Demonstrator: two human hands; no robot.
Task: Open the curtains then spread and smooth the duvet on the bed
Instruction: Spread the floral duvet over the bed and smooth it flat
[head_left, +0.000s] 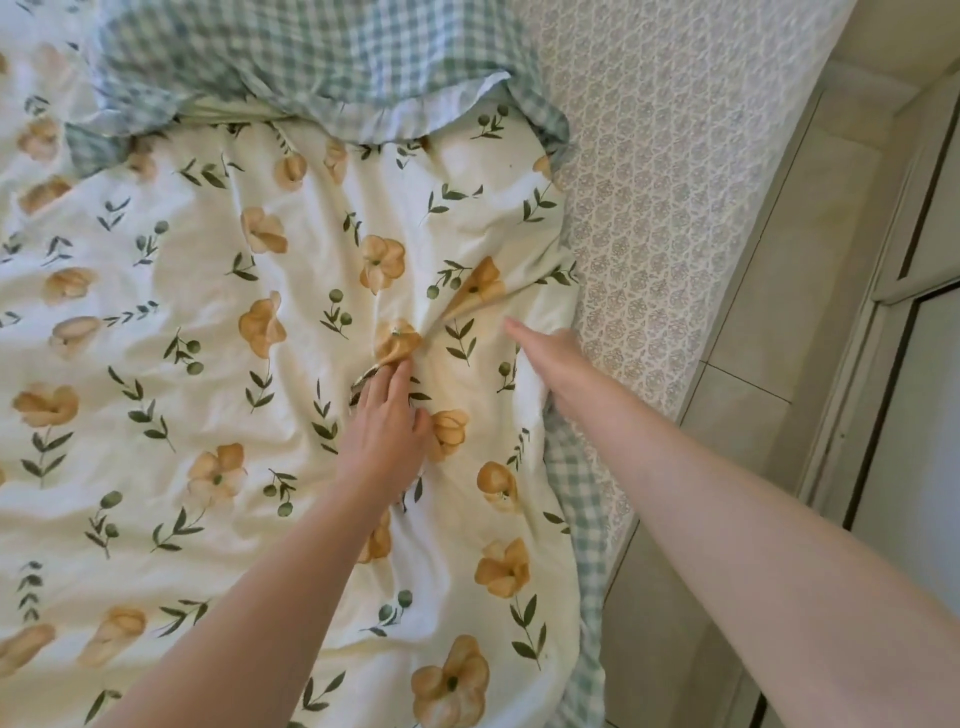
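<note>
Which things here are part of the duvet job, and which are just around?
In the job:
- floral duvet
- left hand, flat on the duvet by a crease
- right hand, at the duvet's right edge

Just around:
- checked pillow
- patterned sheet
- tiled floor

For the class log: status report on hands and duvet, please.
Left hand flat, pressing the white floral duvet. Right hand open at its right edge. Creases bunched between hands. Green checked pillow overlaps top edge.
</note>
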